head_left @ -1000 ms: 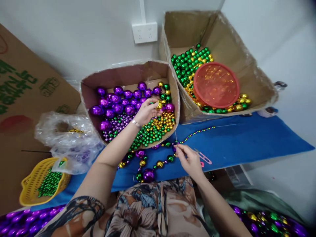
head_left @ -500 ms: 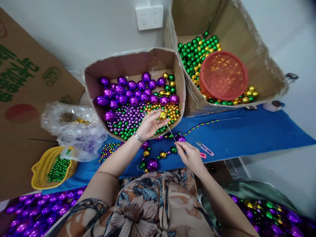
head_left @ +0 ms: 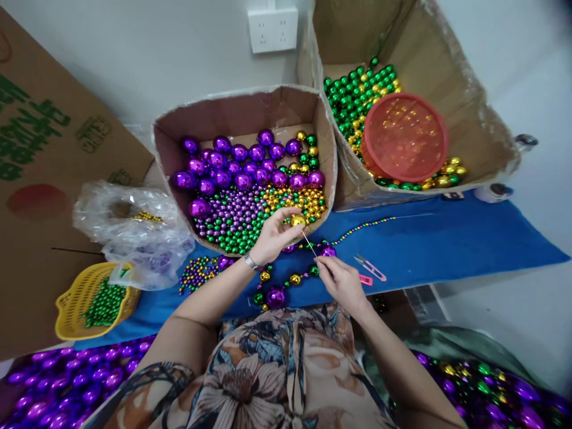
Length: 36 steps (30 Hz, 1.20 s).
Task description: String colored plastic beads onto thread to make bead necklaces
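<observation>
A shiny gold bead (head_left: 297, 221) is pinched in the fingers of my left hand (head_left: 276, 236), just over the front rim of the smaller cardboard box (head_left: 250, 107). My right hand (head_left: 343, 285) is closed on a thin needle (head_left: 309, 243), whose far tip meets the gold bead. Whether the tip is inside the bead's hole, I cannot tell. Below both hands, a bead strand (head_left: 276, 297) of purple, green and gold beads curves over the blue cloth (head_left: 447, 238). A thinner run of small beads (head_left: 364, 226) stretches off to the right.
Pink thread snips (head_left: 372, 268) lie right of my right hand. The larger box (head_left: 473, 113) holds green and gold beads and a red tub (head_left: 404, 137). On the left are a yellow basket (head_left: 71, 307) of green beads and a clear plastic bag (head_left: 93, 208).
My left hand has come down and slightly right with the gold bead, nearer my right hand. Less of the needle shows between the hands now.
</observation>
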### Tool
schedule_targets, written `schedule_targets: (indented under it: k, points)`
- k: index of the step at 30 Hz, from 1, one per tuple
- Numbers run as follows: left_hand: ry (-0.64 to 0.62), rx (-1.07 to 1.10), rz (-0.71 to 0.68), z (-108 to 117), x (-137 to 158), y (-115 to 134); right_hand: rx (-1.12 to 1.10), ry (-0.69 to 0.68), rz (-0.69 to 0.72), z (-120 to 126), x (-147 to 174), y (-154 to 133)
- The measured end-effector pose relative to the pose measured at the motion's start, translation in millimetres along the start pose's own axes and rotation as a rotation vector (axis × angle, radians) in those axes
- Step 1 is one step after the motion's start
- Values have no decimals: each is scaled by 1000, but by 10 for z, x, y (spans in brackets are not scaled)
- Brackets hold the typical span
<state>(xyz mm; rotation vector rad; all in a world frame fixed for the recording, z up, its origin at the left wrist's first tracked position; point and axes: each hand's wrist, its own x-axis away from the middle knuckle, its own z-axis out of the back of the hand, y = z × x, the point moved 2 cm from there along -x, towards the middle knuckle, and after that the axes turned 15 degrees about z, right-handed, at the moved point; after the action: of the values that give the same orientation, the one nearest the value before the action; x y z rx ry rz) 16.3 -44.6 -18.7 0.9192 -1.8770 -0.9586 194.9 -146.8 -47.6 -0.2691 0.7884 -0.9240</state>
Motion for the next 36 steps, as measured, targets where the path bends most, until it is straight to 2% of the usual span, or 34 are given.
schedule_targets:
  k: [3,7,11,14,16,18,23,25,27,29,31,33,36]
  points:
    - [-27,62,59,3,34,-78,-13,-18,21,-23,31,1]
    - [-30,11,25,-4,89,-190,63,-7,47,-60,56,-4]
    - [-128,-58,32,0,128,-236,101,15,66,-50,62,-4]
    - [-39,-174,-46,113,34,-171,125,43,40,15,96,33]
    - [87,-353,-141,195,-99,-117,160,55,21,57,131,64]
    - [158,-629,-242,214,-261,-86,185,62,6,80,164,88]
    - [161,-1389,-377,6,-608,-141,205,72,-6,82,201,98]
    - [158,-1587,-404,-91,-694,-179,205,71,-10,79,206,99]
    - [136,-1692,-429,-155,-751,-211,203,70,-19,79,213,106]
    - [121,-1682,-441,-174,-781,-229,202,70,-27,82,224,114]
    - [126,-1527,-421,-153,-775,-222,200,77,-31,93,238,120]
    - [115,-1193,-341,-102,-727,-196,193,79,-31,110,251,117]
    - [10,-496,-76,-22,-583,-164,182,75,-21,138,260,97]
